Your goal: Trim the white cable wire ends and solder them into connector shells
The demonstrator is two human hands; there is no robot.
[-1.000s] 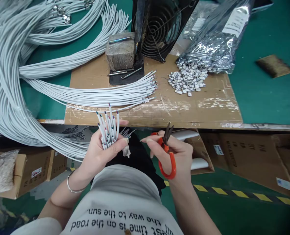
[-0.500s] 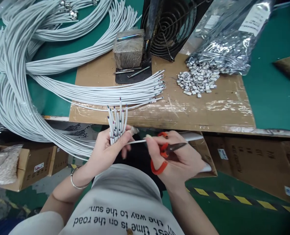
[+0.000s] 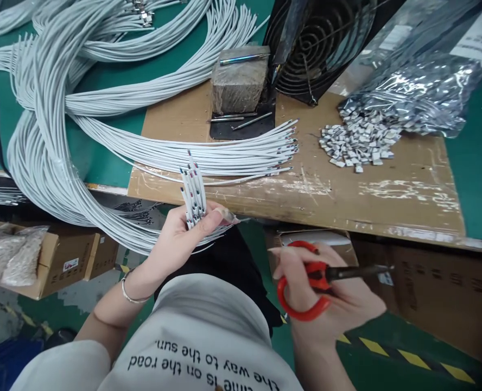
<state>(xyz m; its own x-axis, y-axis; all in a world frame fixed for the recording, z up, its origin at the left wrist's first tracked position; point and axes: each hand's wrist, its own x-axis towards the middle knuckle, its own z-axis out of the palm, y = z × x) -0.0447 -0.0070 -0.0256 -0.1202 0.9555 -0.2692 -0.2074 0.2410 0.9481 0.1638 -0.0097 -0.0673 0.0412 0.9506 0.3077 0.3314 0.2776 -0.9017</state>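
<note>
My left hand [image 3: 192,231] is closed round a bundle of white cables [image 3: 192,190], their cut ends with small coloured cores pointing up past the fingers. A thin clear scrap, perhaps plastic, sticks out by its thumb. Apart from it, to the right and below the table edge, my right hand [image 3: 318,288] has red-handled scissors [image 3: 318,277] hooked in it, blades pointing right. No cable shows between the right fingertips. The long cable hank [image 3: 57,136] runs from the table down toward my left hand.
On the cardboard sheet [image 3: 387,201] lie another cable bundle [image 3: 224,155] and a heap of small white connectors [image 3: 359,138] beside a silvery bag [image 3: 420,103]. A block [image 3: 239,81] stands by a black fan [image 3: 322,49]. Cartons [image 3: 70,260] sit under the table.
My right hand has moved right and slightly down, away from the left, with the scissors. The single cable between its fingertips is no longer there. The whole view has shifted somewhat.
</note>
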